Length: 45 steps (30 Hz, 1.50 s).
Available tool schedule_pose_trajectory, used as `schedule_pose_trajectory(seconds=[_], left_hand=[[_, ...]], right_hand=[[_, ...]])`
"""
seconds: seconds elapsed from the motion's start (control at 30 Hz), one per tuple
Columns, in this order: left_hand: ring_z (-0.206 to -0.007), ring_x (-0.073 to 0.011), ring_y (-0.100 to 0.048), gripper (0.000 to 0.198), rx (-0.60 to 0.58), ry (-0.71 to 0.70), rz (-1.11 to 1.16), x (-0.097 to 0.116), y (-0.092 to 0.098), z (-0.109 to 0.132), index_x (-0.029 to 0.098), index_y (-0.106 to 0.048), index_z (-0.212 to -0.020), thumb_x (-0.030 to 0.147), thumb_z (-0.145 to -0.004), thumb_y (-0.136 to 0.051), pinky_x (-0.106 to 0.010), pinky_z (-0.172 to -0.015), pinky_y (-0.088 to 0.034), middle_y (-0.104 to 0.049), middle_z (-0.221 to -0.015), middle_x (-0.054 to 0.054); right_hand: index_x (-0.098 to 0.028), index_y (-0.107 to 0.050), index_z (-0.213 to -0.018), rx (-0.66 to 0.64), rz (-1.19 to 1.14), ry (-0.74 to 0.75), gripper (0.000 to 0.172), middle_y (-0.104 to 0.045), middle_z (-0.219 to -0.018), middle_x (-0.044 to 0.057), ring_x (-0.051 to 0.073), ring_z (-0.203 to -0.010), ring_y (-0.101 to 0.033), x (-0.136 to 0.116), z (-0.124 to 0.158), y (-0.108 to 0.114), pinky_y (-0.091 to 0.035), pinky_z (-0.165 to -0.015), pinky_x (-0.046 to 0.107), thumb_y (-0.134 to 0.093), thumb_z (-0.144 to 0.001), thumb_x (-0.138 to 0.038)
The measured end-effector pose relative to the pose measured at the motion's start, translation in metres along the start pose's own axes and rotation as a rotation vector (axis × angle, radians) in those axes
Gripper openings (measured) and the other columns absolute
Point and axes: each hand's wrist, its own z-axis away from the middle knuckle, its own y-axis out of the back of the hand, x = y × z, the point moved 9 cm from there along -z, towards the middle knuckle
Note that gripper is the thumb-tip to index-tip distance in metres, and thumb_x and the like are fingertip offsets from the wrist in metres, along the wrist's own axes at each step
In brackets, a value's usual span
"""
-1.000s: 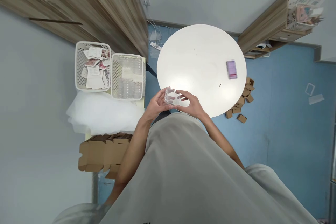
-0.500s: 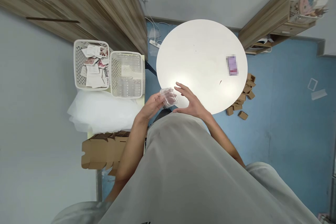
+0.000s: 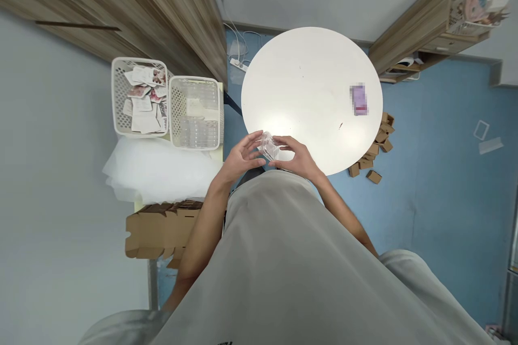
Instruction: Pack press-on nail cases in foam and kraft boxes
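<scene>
Between my two hands is a small clear plastic box, held tilted over the near edge of the round white table. My left hand is at its left side, with fingers and thumb curved around the edge. From the right, my right hand grips the box with its fingertips above and its thumb below. Whether anything lies inside the clear box cannot be made out.
Left of the table stand a white basket of cards or packets and a basket of clear plastic boxes. Nearer are white sheeting and flattened cardboard boxes. A blurred purple item lies on the table; small cardboard boxes litter the floor.
My right hand has closed in on the clear box, which it was apart from before. The box has turned and shifted slightly right, and my left hand's fingers have moved along its edge.
</scene>
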Motion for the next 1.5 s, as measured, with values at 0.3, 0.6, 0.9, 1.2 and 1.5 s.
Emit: schedule_pose_trajectory(seconds=[0.3, 0.6, 0.9, 1.2, 1.5], left_hand=[[-0.134, -0.0386, -0.07, 0.088, 0.069, 0.023, 0.015, -0.006, 0.011, 0.001, 0.022, -0.073, -0.143, 0.06, -0.07, -0.101, -0.052, -0.112, -0.06, -0.073, -0.144, -0.016], [-0.124, -0.0355, -0.073, 0.086, 0.09, 0.0, 0.007, -0.017, 0.017, 0.0, 0.02, -0.078, -0.129, 0.065, -0.061, -0.103, -0.048, -0.102, -0.064, -0.07, -0.136, -0.014], [-0.123, -0.0346, -0.074, 0.082, 0.127, 0.054, 0.08, -0.033, 0.01, 0.004, 0.019, -0.076, -0.127, 0.061, -0.062, -0.103, -0.047, -0.102, -0.063, -0.073, -0.137, -0.015], [-0.127, -0.0379, -0.073, 0.086, 0.155, 0.082, 0.172, -0.048, 0.02, 0.011, 0.018, -0.076, -0.133, 0.06, -0.064, -0.104, -0.053, -0.105, -0.063, -0.081, -0.127, -0.016], [-0.135, -0.0383, -0.072, 0.079, 0.034, 0.038, 0.399, -0.035, 0.023, 0.019, 0.024, -0.077, -0.137, 0.044, -0.067, -0.107, -0.052, -0.111, -0.063, -0.075, -0.145, -0.015]], right_hand=[[-0.032, -0.075, -0.142, -0.027, -0.099, -0.092, 0.071, -0.073, -0.135, 0.005, 0.027, -0.125, -0.073, 0.003, -0.005, -0.014, -0.057, -0.123, 0.051, -0.1, -0.078, -0.051], [-0.031, -0.079, -0.138, -0.101, -0.101, -0.173, 0.073, -0.076, -0.136, 0.006, 0.029, -0.122, -0.076, 0.015, -0.01, -0.019, -0.06, -0.12, 0.054, -0.104, -0.071, -0.043], [-0.027, -0.083, -0.135, -0.165, -0.111, -0.235, 0.075, -0.078, -0.136, 0.009, 0.03, -0.121, -0.078, 0.021, -0.012, -0.011, -0.062, -0.119, 0.055, -0.107, -0.067, -0.046], [-0.025, -0.086, -0.13, -0.238, -0.183, -0.312, 0.069, -0.082, -0.129, 0.01, 0.031, -0.121, -0.079, 0.026, -0.021, -0.016, -0.062, -0.119, 0.055, -0.107, -0.068, -0.044], [-0.023, -0.08, -0.117, -0.305, -0.434, -0.363, 0.051, -0.082, -0.133, 0.01, 0.026, -0.109, -0.082, 0.002, -0.035, -0.004, -0.068, -0.107, 0.047, -0.096, -0.083, -0.058]])
